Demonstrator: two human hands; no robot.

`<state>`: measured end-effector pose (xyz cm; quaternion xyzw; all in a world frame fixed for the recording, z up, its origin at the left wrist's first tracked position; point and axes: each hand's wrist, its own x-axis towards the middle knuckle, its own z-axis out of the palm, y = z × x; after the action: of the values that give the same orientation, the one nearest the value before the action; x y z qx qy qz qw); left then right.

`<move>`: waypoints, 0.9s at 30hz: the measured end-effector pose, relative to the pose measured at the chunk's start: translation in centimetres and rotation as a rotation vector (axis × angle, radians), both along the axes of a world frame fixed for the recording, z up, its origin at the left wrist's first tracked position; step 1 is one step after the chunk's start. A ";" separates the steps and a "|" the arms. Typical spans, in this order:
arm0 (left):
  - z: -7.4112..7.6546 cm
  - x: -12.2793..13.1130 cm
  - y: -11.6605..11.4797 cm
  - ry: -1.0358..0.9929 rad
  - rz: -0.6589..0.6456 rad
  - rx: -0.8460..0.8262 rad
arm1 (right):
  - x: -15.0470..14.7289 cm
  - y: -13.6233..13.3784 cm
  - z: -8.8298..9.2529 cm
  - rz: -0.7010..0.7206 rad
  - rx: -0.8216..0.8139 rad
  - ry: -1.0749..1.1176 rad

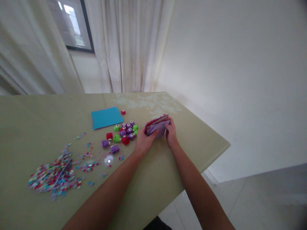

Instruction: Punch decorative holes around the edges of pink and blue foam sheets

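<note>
Between my two hands is a stack of coloured paper sheets (157, 125), held tilted above the table, with a lilac sheet facing me and red and pale edges behind it. My left hand (144, 140) grips the stack's left end, thumb across the front. At the right end, my right hand (171, 132) has its fingers closed on the edge. Just left of my left hand lies a cluster of small craft punches (123, 133) in purple, green and red. Behind them a blue sheet of paper (106, 118) lies flat.
A heap of punched paper confetti (56, 174) spreads over the left of the table (148, 188), with loose bits towards the punches. One red punch (123, 112) stands apart beside the blue paper. Curtains (129, 44) and a white wall (227, 80) border the table.
</note>
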<state>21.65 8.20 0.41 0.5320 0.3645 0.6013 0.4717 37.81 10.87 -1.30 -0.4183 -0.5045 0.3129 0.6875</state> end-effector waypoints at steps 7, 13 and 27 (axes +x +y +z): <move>-0.3 0.0 -0.3 0.049 0.016 0.021 | -0.1 -1.7 1.5 -0.324 -0.006 -0.067; -0.6 0.1 -0.5 0.087 0.062 0.044 | -1.3 -1.7 1.0 -0.260 0.017 -0.103; -0.8 -0.1 -0.5 0.136 0.120 0.053 | -1.5 -0.9 -0.1 -0.197 -0.032 -0.062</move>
<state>21.54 7.66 -0.42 0.5611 0.4109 0.6003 0.3950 36.27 9.97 -1.40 -0.4861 -0.4769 0.2389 0.6923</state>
